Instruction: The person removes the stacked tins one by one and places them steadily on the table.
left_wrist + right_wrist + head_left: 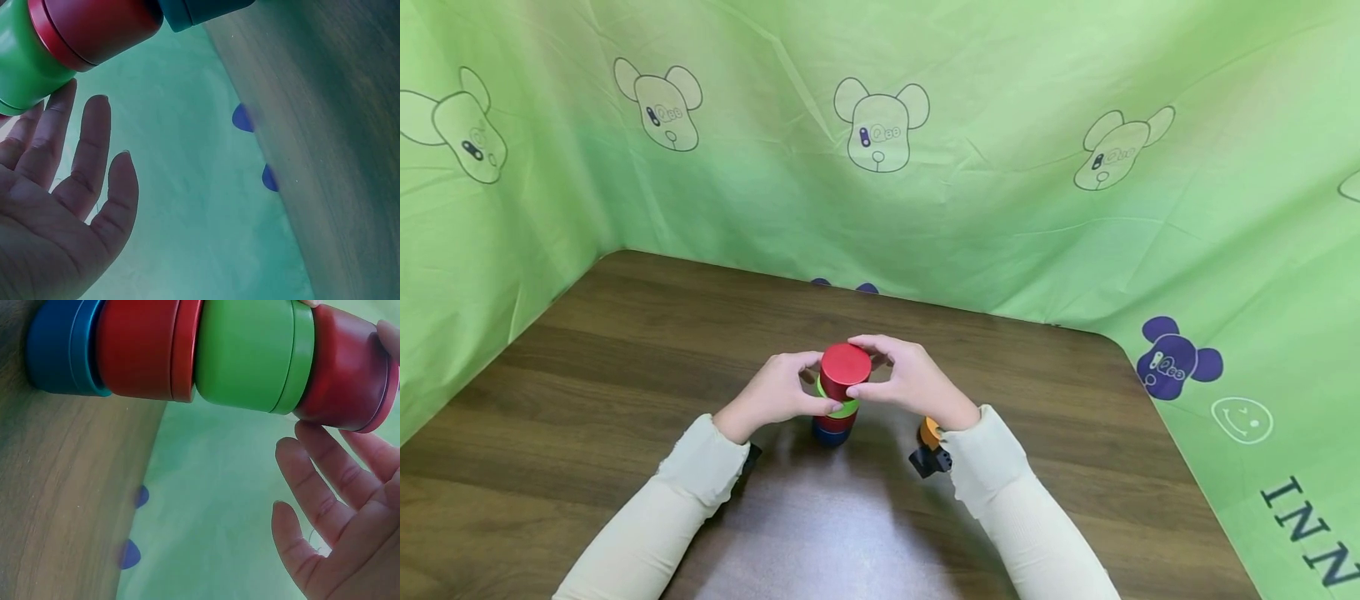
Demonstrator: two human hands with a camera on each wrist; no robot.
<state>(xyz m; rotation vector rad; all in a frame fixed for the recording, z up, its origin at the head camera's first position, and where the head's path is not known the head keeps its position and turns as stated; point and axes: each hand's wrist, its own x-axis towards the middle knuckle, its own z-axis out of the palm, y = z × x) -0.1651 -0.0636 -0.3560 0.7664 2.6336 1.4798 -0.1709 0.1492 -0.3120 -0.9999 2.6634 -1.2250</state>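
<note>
A stack of small round lidded tins stands upright on the table. At its foot is a blue tin (59, 350), under a red tin (144, 350). Above them sits a green tin (250, 356), and a second red tin (846, 367) tops the stack. My left hand (778, 389) holds the green tin between thumb and fingers. Around the top red tin, my right hand (912, 379) has its thumb in front and its fingers behind. In the right wrist view this top tin tilts slightly against the green one; whether they touch all round is hidden.
The stack stands on a brown wood-grain table (647, 333). A green printed curtain (985, 217) rises behind it and along the sides. An orange object (930, 433) and a black piece (929, 461) show beside the right sleeve, partly covered by it.
</note>
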